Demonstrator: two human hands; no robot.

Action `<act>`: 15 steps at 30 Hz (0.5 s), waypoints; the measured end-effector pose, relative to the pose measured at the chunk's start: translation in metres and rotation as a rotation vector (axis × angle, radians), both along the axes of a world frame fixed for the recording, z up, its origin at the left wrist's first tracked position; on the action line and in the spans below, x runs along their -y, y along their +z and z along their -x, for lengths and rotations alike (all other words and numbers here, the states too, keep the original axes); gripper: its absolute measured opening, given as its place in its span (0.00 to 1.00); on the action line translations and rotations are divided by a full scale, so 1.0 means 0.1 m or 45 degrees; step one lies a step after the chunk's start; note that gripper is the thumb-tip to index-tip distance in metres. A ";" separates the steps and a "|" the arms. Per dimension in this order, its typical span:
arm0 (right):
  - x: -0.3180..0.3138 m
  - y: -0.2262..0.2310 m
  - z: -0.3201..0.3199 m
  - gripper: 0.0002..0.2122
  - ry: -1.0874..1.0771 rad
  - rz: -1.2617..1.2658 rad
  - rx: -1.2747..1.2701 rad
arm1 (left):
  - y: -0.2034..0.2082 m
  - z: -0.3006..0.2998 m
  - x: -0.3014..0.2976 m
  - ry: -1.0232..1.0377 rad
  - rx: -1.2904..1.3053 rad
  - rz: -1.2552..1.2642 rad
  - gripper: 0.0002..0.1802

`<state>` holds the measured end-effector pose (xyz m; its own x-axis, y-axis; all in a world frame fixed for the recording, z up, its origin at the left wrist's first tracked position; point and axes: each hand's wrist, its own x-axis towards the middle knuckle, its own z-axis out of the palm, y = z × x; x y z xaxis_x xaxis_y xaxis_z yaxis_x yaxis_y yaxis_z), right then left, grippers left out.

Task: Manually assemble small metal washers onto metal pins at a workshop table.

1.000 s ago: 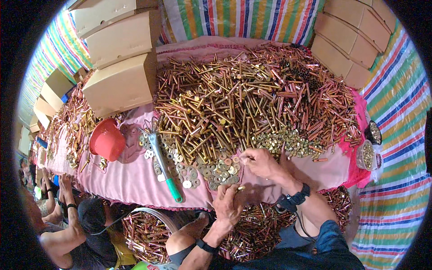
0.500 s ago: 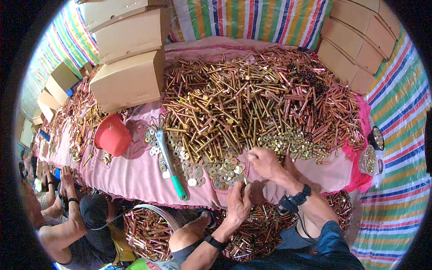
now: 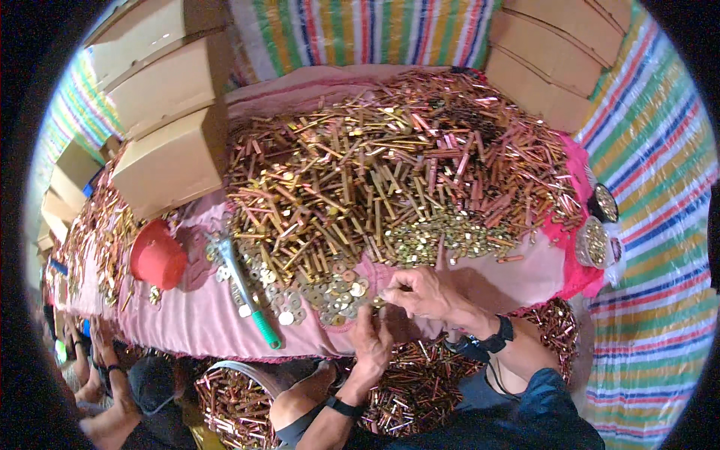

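Note:
My left hand (image 3: 373,334) is closed at the table's front edge, thumb and fingers pinched around something small that I cannot make out. Just to its upper right, my right hand (image 3: 422,294) is closed too, its fingertips close to the left ones; what they hold is hidden. Flat metal washers (image 3: 319,296) lie loose on the pink cloth (image 3: 202,322) beside my left hand. Behind my right hand is a spread of small brass-coloured nuts (image 3: 450,238). Farther back rises a large heap of long gold and coppery bolts (image 3: 322,180).
A hand rake with a green handle (image 3: 265,330) lies left of the washers, near a red bucket (image 3: 159,255). Stacked cardboard boxes (image 3: 169,165) stand behind. Clear tubs (image 3: 592,244) sit at the right edge. More bolts (image 3: 420,382) lie below; another person (image 3: 112,397) sits at left.
My right hand has come down and left, closer to my left hand, which has lowered slightly. The whole view has shifted, so the table's contents appear farther left.

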<state>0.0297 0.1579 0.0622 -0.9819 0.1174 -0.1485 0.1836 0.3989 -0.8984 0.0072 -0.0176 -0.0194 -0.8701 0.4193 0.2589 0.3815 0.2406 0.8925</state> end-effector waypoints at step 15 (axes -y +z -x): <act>-1.76 -0.63 -1.63 0.10 -0.723 -1.304 0.301 | -0.10 -0.07 -0.15 -0.037 0.364 -0.157 0.14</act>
<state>0.1923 0.3336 -0.0008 -0.7124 0.6951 0.0969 0.6833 0.7184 -0.1300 0.0137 -0.0027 -0.0295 -0.9032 0.4255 0.0558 0.1158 0.1165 0.9864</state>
